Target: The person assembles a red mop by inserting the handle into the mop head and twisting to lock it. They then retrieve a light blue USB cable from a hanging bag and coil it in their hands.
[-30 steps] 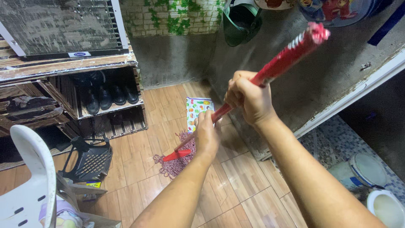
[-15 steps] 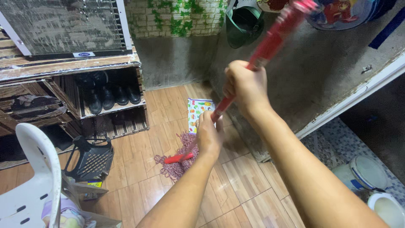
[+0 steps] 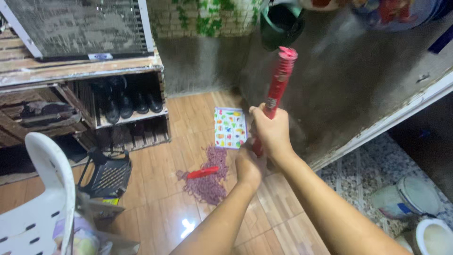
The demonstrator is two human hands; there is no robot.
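Observation:
Both my hands grip a red mop handle [image 3: 278, 85] that stands almost upright in the middle of the view. My right hand [image 3: 271, 130] holds it higher up; my left hand [image 3: 248, 166] clasps it just below. The mop's purple-pink string head [image 3: 207, 182] with its red clamp [image 3: 203, 172] rests on the wood-pattern tile floor [image 3: 155, 208], left of my left hand. A small colourful printed mat [image 3: 229, 127] lies on the floor just beyond the mop head, near the grey wall.
A wooden shoe rack [image 3: 127, 118] with dark shoes stands at left under a window air conditioner [image 3: 75, 28]. A black plastic stool [image 3: 106, 177] lies tipped beside a white plastic chair [image 3: 40, 208]. Buckets [image 3: 410, 200] stand at lower right past a step. A green cap [image 3: 281, 23] hangs on the wall.
The handle has swung from a steep right lean to almost upright. My hands have come closer together, and the mop head has shifted slightly right on the floor.

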